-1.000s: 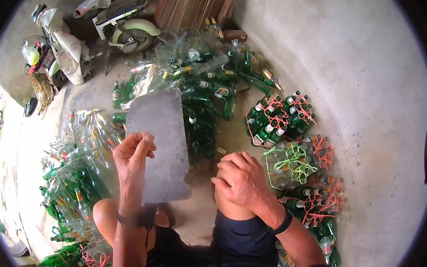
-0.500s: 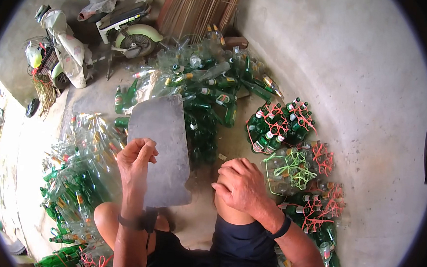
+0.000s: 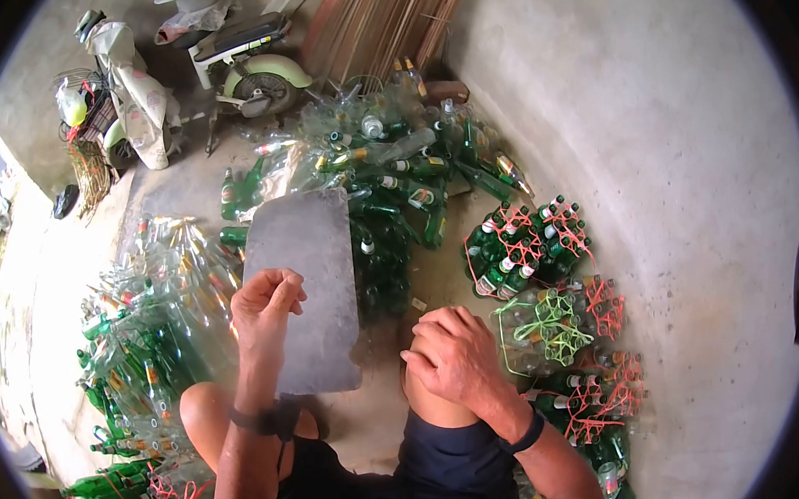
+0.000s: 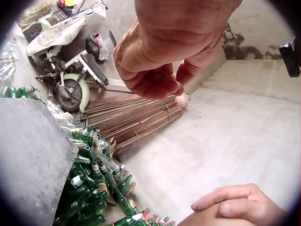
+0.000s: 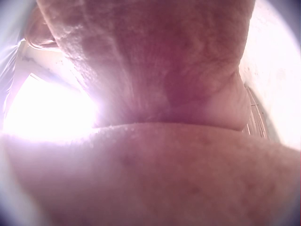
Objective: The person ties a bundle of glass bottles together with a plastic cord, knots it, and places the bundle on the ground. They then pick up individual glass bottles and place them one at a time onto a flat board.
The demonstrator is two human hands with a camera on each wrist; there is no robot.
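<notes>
My left hand [image 3: 269,304] is held up over a grey board [image 3: 304,289], its fingers loosely curled and the thumb near them. Nothing shows between the fingers in the left wrist view, where this hand [image 4: 174,47] fills the top. The right hand [image 3: 453,353] rests on the bent right knee [image 3: 436,403], fingers draped over it. In the right wrist view, the hand's underside [image 5: 150,61] lies against the skin of the leg [image 5: 155,174], and its fingers are hidden.
Loose green and clear bottles [image 3: 395,171] are heaped ahead, more bottles [image 3: 161,326] at left. Bundles tied with red string [image 3: 519,243] and green string [image 3: 550,323] stand along the right wall [image 3: 691,267]. Wooden strips [image 3: 385,29] and a scooter [image 3: 255,76] are behind.
The whole scene, both hands included, has shifted slightly down and to the right in the head view. Both hands keep their pose, the right one still on the knee.
</notes>
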